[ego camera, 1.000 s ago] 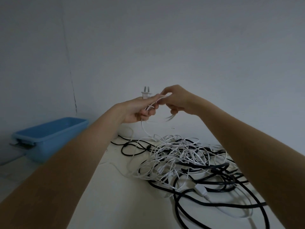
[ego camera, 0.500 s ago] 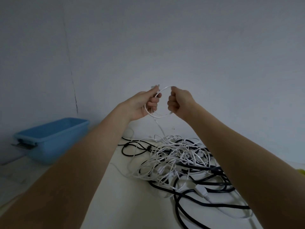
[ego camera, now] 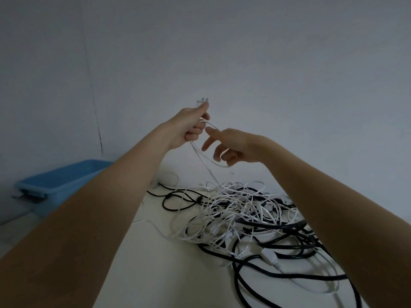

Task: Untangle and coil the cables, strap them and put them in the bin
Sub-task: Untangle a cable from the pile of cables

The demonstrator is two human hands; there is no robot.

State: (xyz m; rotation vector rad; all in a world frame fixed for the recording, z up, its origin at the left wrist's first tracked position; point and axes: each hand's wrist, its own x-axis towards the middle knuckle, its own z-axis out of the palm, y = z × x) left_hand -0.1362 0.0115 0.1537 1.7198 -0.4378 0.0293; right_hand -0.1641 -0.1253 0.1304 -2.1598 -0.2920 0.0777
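two hands meet at frame centre: the left hand [ego camera: 191, 127] grips the white cable [ego camera: 208, 167] just under its plug [ego camera: 202, 103], coiling barely begun. the right hand [ego camera: 231, 144] has loose, spread fingers, a loop draped across them. next: draw more slack from the tangle [ego camera: 249, 216], lower right. the bin [ego camera: 60, 181] waits at far left.

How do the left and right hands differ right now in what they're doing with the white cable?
The left hand is curled round the white cable just below its plug, gripping it; the right hand has its fingers spread and grips nothing. The left hand is higher, the right hand lower with a cable loop hanging by its fingers. Both are raised above the tangled pile on the table.
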